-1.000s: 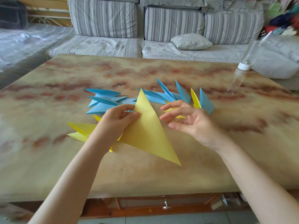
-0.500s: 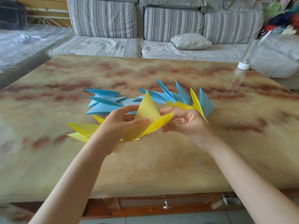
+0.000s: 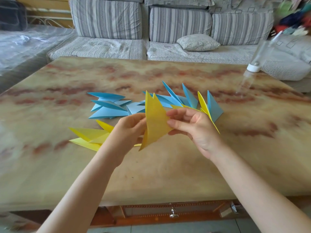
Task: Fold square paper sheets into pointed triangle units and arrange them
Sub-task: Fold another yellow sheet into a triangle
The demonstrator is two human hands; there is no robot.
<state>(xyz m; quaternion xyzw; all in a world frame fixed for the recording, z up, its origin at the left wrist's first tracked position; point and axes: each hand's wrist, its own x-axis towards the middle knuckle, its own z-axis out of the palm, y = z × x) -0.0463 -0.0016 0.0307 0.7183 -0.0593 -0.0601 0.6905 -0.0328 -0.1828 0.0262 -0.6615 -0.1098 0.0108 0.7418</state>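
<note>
I hold a yellow folded paper (image 3: 155,120) upright above the table, its two pointed tips up. My left hand (image 3: 129,130) pinches its left edge and my right hand (image 3: 195,128) pinches its right side between thumb and fingers. Behind it several blue pointed units (image 3: 109,106) lie flat on the table (image 3: 168,174), and more blue units (image 3: 213,105) stand on edge to the right with a yellow unit (image 3: 204,106) among them. Under my left hand lie yellow pointed units (image 3: 87,135).
A clear plastic bottle (image 3: 255,64) with a white cap stands at the table's far right edge. A striped sofa (image 3: 107,19) with a small cushion (image 3: 197,42) runs behind the table. A drawer with a metal knob (image 3: 173,214) sits under the near edge.
The large flat yellow triangle was folded in half between both hands and raised upright. My right hand went from open fingers to pinching the paper.
</note>
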